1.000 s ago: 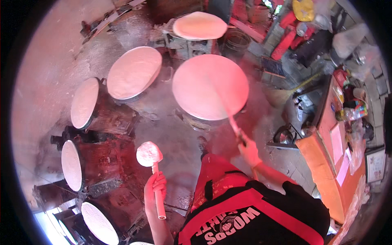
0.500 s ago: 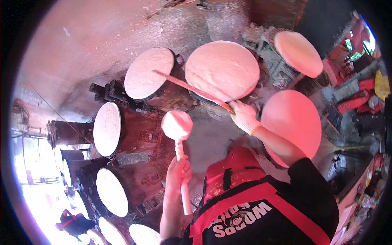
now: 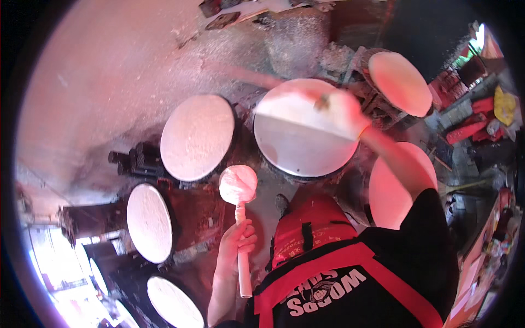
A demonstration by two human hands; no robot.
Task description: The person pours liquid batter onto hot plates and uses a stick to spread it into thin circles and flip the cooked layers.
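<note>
From my remote seat, nearest the lens, the left hand (image 3: 236, 240) is clenched round the pale shaft of a padded mallet (image 3: 238, 186), gripping about midway so that a stub of handle sticks out below the fist. The mallet's round white cloth-wrapped head stands upright above the knuckles, hanging over the gap between the drums and touching no skin. I judge it light and top-heavy: a stiff stick, a soft forgiving head, and a smooth shaft that could slip in a loose grip, so the middle to lower third of the shaft looks the right place to hold it.

Beyond it, the round drum (image 3: 197, 136) on the left and the larger centre drum (image 3: 303, 136) lie side by side, skins up; taut heads like these I take to be springy but easily dented by a hard edge.

Farther out, the right hand (image 3: 343, 109) is a blur over the far rim of the centre drum, closed on a thin stick (image 3: 240, 74) that streaks away to the upper left. That stick I judge rigid, light and quick, best held near its butt.

At the edges, a side drum (image 3: 149, 221) lies low left, a smaller drum (image 3: 399, 82) on a stand far right, and another drum (image 3: 388, 191) beside the right forearm.
</note>
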